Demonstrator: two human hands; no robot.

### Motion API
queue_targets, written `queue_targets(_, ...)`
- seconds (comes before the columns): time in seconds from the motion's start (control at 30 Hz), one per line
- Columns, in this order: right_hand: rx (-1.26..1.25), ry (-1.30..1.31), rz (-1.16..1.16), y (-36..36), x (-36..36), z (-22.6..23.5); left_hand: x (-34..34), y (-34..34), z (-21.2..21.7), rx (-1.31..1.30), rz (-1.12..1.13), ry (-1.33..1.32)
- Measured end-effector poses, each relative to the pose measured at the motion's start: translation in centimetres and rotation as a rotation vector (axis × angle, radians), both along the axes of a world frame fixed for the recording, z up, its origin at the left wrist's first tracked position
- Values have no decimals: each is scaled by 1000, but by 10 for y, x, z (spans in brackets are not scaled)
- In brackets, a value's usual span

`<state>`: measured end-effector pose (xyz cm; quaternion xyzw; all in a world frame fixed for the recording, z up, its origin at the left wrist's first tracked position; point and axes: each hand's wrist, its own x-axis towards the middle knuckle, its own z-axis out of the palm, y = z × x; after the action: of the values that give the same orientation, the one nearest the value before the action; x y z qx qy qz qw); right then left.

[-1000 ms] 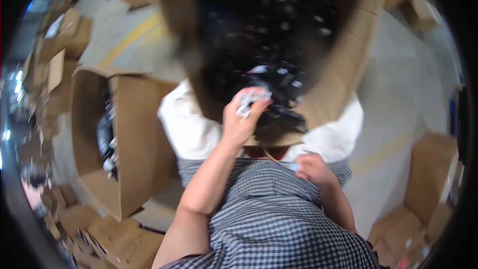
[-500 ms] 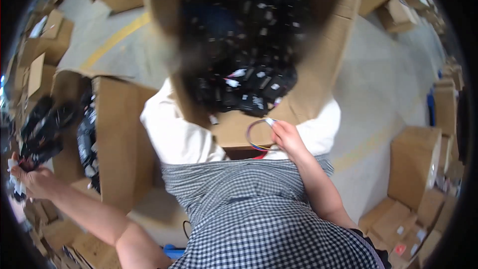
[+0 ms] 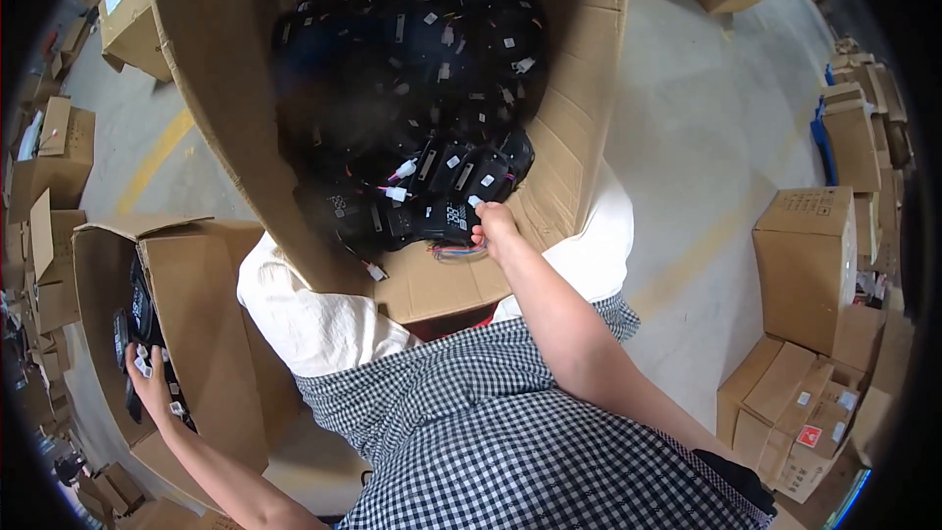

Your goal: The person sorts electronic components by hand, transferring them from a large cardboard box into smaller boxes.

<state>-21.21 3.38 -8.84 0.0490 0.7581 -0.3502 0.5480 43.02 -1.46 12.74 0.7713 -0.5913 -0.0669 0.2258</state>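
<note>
A deep cardboard box [image 3: 589,88] leans open between my white-clad knees, holding a heap of black display units [image 3: 402,69] with coloured wires and white plugs. At its near end, my right hand [image 3: 497,228] is closed on a white connector [image 3: 476,201], with thin coloured wires [image 3: 456,251] just left of the fingers. Away to the left, my left hand [image 3: 150,390] is inside a second cardboard box [image 3: 201,334], among more black units [image 3: 142,299]. A white plug [image 3: 144,368] shows between its thumb and finger; the rest of that grip is partly hidden.
Grey floor [image 3: 687,137] with faded yellow lines surrounds me. Stacked cartons [image 3: 805,255] stand to the right, and more boxes [image 3: 59,137] line the left side. One loose white plug [image 3: 376,273] hangs over the near flap of the middle box.
My left hand has come from the far left into the left box. My right hand has moved forward from my lap to the units, bringing the connector along. The view has shifted.
</note>
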Motion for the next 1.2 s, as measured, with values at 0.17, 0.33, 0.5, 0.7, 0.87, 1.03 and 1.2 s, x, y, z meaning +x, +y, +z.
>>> queue_targets(0.17,-310,-278,19,25,-12,2,-195,-9,72,-628,-215,-441)
queue_targets(0.33,-359,-242,-56,31,3,6,-382,3,26,-352,-1099,-131)
queue_targets(0.5,-544,-26,180,35,3,6,-470,13,-65,97,-1161,103)
queue_targets(0.7,-815,658,643,64,42,62,-489,38,-130,656,-832,841)
queue_targets(0.87,-880,148,837,87,12,111,-466,52,-116,781,-711,1208)
queue_targets(1.03,-711,511,857,91,0,136,-446,73,-109,750,-783,1049)
queue_targets(1.2,-694,666,1385,82,-9,152,-442,87,-92,928,-620,1267)
